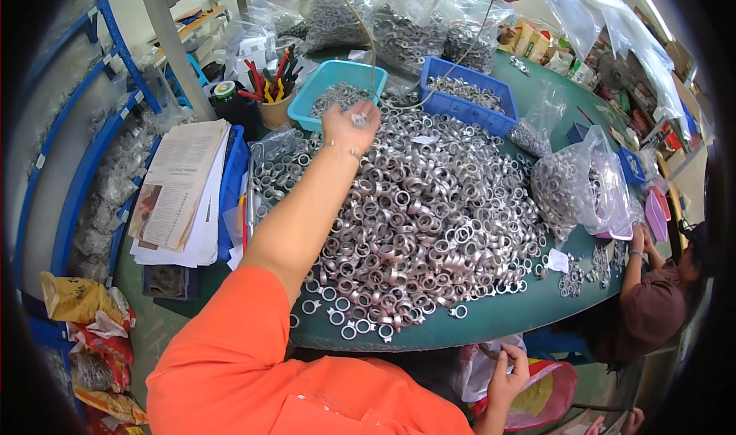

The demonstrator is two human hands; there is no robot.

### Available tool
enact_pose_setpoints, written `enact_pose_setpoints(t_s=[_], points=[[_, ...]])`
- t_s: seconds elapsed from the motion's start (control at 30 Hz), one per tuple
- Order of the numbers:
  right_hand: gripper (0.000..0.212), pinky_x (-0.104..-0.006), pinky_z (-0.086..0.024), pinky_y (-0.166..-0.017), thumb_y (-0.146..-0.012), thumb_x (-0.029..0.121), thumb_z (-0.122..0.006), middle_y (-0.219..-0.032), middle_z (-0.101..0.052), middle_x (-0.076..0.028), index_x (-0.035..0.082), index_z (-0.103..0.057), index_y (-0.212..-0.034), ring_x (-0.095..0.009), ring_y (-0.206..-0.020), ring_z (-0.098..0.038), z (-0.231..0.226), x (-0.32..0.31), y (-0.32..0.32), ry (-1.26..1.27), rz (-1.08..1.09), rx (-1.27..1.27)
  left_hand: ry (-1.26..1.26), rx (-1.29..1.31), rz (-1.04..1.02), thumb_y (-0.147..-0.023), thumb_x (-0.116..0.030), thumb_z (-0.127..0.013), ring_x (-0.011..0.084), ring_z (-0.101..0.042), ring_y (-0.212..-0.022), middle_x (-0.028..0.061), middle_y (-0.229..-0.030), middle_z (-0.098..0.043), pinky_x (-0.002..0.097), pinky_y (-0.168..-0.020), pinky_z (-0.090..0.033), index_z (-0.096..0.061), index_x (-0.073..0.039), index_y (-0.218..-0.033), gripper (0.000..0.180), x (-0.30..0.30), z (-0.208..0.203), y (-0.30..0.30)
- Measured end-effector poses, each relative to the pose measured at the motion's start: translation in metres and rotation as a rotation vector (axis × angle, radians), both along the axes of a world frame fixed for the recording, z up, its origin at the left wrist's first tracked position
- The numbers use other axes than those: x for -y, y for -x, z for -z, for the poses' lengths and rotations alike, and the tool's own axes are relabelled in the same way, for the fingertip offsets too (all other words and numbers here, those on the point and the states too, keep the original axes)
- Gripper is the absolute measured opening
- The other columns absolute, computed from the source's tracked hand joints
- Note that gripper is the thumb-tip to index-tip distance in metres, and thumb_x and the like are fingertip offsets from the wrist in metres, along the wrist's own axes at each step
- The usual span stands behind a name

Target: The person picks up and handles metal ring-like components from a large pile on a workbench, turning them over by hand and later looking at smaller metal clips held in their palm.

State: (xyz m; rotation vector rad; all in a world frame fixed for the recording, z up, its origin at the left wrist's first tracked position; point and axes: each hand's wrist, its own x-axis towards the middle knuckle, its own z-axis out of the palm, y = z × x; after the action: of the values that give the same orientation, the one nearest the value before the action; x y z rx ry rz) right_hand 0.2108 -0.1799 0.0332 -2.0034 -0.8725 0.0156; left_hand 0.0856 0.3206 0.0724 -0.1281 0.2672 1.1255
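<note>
My left hand [349, 131] is stretched out over the far side of the heap, palm up and cupped, with a few small metal pieces [359, 118] lying in it. It is beside the near right corner of a turquoise bin [305, 114] that contains many small metal parts. Below my forearm spreads a large heap of silver metal rings [414, 228], some with small tabs. Off the table's near edge, my right hand [507, 381] is low by my lap with its fingers curled. Whatever is in those fingers is too small to make out. A pink-rimmed bag or basket [563, 381] lies beside it.
A blue bin [498, 121] of metal parts stands right of the turquoise one. Clear bags of parts [575, 178] line the back and right. Newspapers [180, 182] and a cup of pliers [277, 109] are at left. A co-worker [652, 305] sits at right.
</note>
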Motion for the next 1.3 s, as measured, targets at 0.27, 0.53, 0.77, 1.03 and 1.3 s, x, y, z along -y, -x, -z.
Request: enact_pose_setpoints(t_s=[0.27, 0.53, 0.77, 1.03, 1.3], points=[[0.011, -0.0334, -0.045, -0.079, -0.078, -0.002, -0.056, -0.087, -0.062, -0.014, -0.003, -0.061, -0.088, -0.025, -0.083, -0.059, -0.007, 0.004, -0.002, 0.074, 0.038, 0.108, -0.098, -0.334, 0.038, -0.089, -0.032, -0.034, 0.0381, -0.031, -0.129, 0.0147, -0.138, -0.039, 0.0596, -0.106, -0.014, -0.044, -0.007, -0.129, 0.048, -0.061, 0.014, 0.005], [0.009, -0.0298, -0.046, -0.074, -0.078, -0.003, -0.059, -0.083, -0.063, -0.011, -0.003, -0.061, -0.087, -0.022, -0.079, -0.060, -0.008, -0.002, -0.006, 0.047, 0.005, 0.051, 0.048, -0.324, -0.052, -0.090, -0.004, -0.040, 0.0257, -0.055, -0.084, 0.0128, -0.094, -0.055, 0.0394, -0.074, -0.046, -0.051, 0.003, -0.101, 0.017, -0.071, 0.031, 0.023], [0.018, -0.0343, -0.045, -0.074, -0.073, -0.003, -0.062, -0.088, -0.058, -0.011, 0.003, -0.062, -0.090, -0.028, -0.081, -0.057, -0.004, -0.067, -0.006, 0.105, -0.355, 0.181, -0.408, -0.172, 0.302, -0.085, -0.002, -0.046, 0.0166, -0.048, -0.067, 0.0078, -0.082, -0.054, 0.0287, -0.059, -0.040, -0.051, 0.001, -0.095, 0.012, 0.070, -0.018, 0.043], [0.011, -0.0377, -0.042, -0.073, -0.073, 0.004, -0.064, -0.086, -0.056, -0.010, 0.005, -0.061, -0.083, -0.030, -0.083, -0.054, 0.019, -0.079, -0.011, 0.286, -0.441, 0.189, -0.667, -0.750, 0.187, -0.083, -0.003, -0.053, 0.0069, -0.046, -0.057, 0.0046, -0.081, -0.057, 0.0198, -0.047, -0.034, -0.053, -0.001, -0.100, 0.017, 0.222, 0.007, 0.061], [0.023, -0.0369, -0.045, -0.071, -0.076, 0.009, -0.066, -0.089, -0.055, -0.014, 0.000, -0.056, -0.094, -0.030, -0.076, -0.055, 0.026, -0.104, -0.028, 0.089, -0.125, 0.253, -0.760, -0.932, 0.554, -0.084, -0.002, -0.054, 0.0047, -0.047, -0.057, 0.0036, -0.079, -0.059, 0.0164, -0.049, -0.036, -0.056, -0.002, -0.095, 0.011, 0.264, 0.030, 0.058]])
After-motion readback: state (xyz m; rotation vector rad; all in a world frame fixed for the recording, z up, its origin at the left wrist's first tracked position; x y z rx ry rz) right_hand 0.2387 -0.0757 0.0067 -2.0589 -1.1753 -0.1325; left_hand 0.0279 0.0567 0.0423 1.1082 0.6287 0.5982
